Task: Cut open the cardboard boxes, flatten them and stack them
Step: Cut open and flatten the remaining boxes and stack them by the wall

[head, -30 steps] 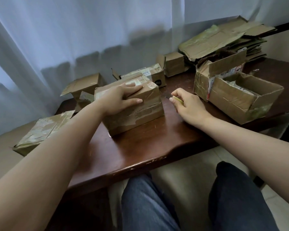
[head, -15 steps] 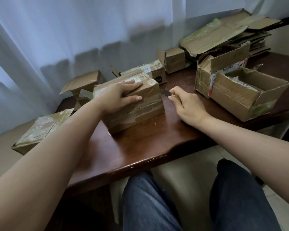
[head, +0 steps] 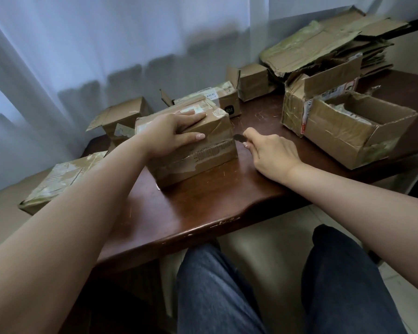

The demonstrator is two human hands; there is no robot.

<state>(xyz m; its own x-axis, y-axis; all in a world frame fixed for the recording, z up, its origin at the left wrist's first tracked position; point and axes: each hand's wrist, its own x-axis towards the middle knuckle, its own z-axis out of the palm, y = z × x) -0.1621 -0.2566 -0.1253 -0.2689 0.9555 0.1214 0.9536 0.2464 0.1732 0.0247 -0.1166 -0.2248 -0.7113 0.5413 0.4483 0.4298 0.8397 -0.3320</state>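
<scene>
The closed brown cardboard box with torn packing tape (head: 188, 143) sits near the middle of the dark reddish-brown wooden table (head: 203, 201), toward its near edge. The left hand (head: 171, 135) lies over the box's near top edge — fingers stretched flat across the lid, thumb down on the front face, holding it in place. Just right of the box, the right hand (head: 273, 155) pinches a small dark blade (head: 238, 137), its tip at the box's right front corner; the handle is hidden in the fingers.

Behind the box stands a smaller cardboard box with a white label (head: 217, 100), and farther right a small cube-shaped carton (head: 252, 80). On the right side of the table sits an open brown carton with its flaps up (head: 343, 126). Beyond it, at the far right corner, lies a stack of flattened cardboard sheets (head: 323, 44). At the far left an opened box with loose flaps (head: 121, 116) stands — nearer, off the table's left edge, a flat taped box (head: 60, 179). A pale sheer curtain (head: 106, 44) hangs behind.
</scene>
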